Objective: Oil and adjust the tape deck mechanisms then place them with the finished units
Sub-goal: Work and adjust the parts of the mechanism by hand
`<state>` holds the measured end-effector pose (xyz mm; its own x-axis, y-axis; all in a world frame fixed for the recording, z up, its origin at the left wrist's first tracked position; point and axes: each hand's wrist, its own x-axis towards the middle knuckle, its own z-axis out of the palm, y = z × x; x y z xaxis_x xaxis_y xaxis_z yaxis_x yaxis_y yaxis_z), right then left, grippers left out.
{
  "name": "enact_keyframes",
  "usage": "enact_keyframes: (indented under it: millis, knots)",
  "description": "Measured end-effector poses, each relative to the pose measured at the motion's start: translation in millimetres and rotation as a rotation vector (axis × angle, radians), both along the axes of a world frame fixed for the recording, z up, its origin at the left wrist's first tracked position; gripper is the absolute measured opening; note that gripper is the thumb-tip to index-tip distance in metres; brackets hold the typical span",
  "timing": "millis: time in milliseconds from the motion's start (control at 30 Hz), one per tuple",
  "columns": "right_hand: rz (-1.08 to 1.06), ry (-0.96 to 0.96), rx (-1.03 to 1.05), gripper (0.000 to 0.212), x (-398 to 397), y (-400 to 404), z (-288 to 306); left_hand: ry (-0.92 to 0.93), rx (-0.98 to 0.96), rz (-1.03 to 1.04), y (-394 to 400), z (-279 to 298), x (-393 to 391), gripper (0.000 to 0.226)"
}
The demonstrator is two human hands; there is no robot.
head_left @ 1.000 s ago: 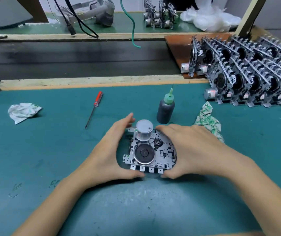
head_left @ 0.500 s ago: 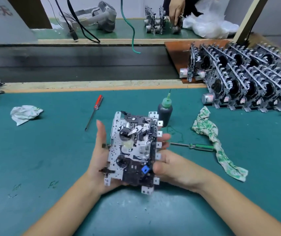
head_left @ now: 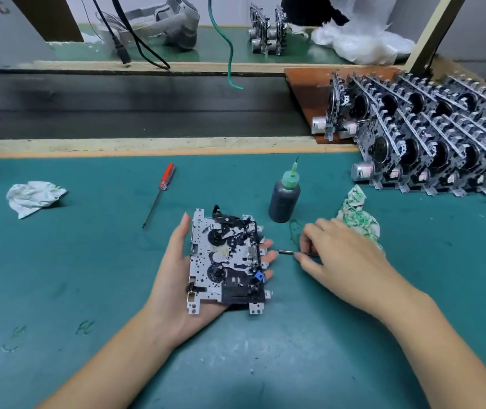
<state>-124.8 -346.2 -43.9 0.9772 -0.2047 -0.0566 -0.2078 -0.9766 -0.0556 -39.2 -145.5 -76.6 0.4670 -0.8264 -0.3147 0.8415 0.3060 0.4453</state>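
Count from my seat: one tape deck mechanism [head_left: 226,261] in my left hand [head_left: 174,278], frame centre. Two screwdrivers: a red-handled one [head_left: 159,193] left of centre, and one under my right hand [head_left: 345,258] with only the shaft [head_left: 287,252] showing. One oil bottle [head_left: 284,196], green nozzle. Two crumpled rags: white one [head_left: 34,197] at left, green-printed one [head_left: 358,214] right of centre. Finished units [head_left: 430,143] racked at right in at least two rows, too overlapped for an exact count. A few more mechanisms [head_left: 267,33] at top centre, number unclear.
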Motion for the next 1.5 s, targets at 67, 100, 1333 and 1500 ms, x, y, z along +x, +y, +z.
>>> enact_keyframes:
  millis: [67,100,1333,1500]
  knots:
    - [-0.004,0.035,0.244,0.019,5,-6,5,0.025,0.014,0.011,0,0,-1,0.082]
    - [-0.035,0.052,0.502,0.019,8,-8,8,0.026,0.026,0.017,0,0,-1,0.081]
    - [-0.058,0.418,1.45,0.046,-1,25,5,-0.083,0.195,-0.083,-5,3,5,0.069]
    - [-0.028,0.491,1.534,0.045,-2,23,6,-0.084,0.209,-0.068,-6,2,5,0.067]
